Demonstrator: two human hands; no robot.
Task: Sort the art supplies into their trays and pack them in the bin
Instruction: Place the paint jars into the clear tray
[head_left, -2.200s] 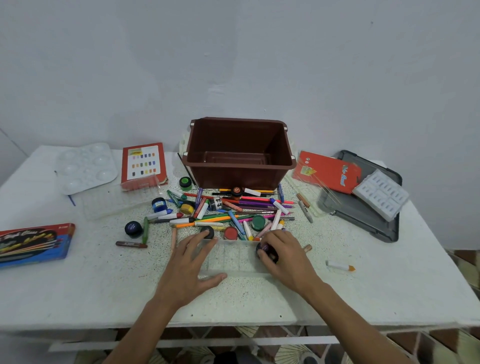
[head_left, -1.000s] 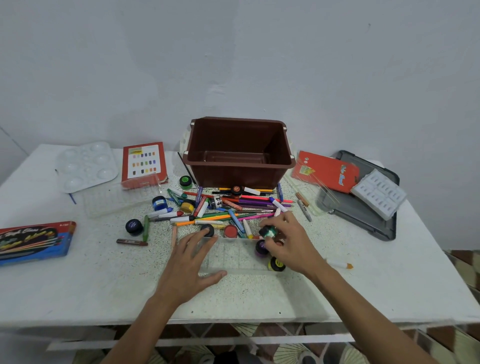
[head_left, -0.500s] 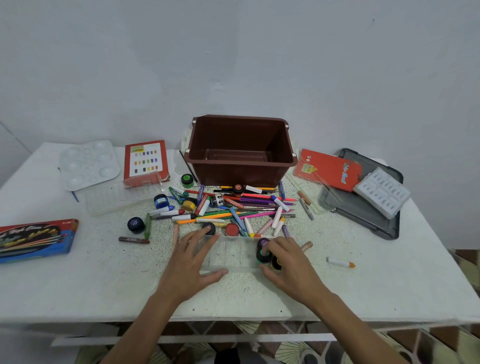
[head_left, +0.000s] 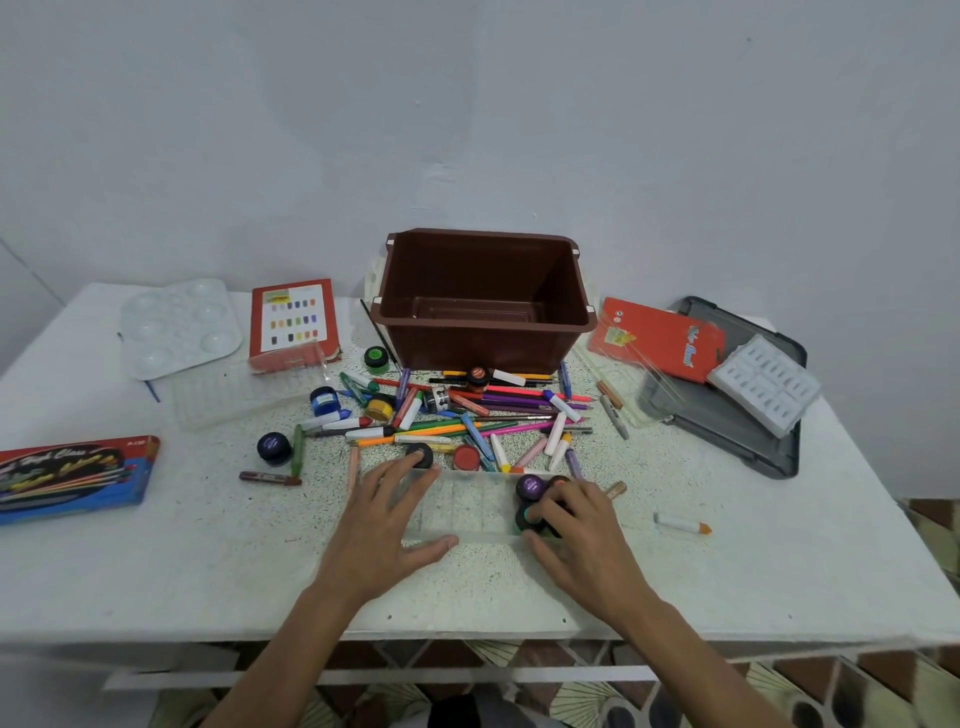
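Hands flank the clear tray: left hand flat, fingers spread open on its end; right hand fingers curled round a green-lidded pot.

Both hands are extended forward, palms down.

The left hand is laid flat, with fingers straight and spread and the thumb stretched out to the right. The right hand is curled over a green-lidded paint pot, gripped between fingertips and thumb. Both bare forearms are angled inward from the lower edge.
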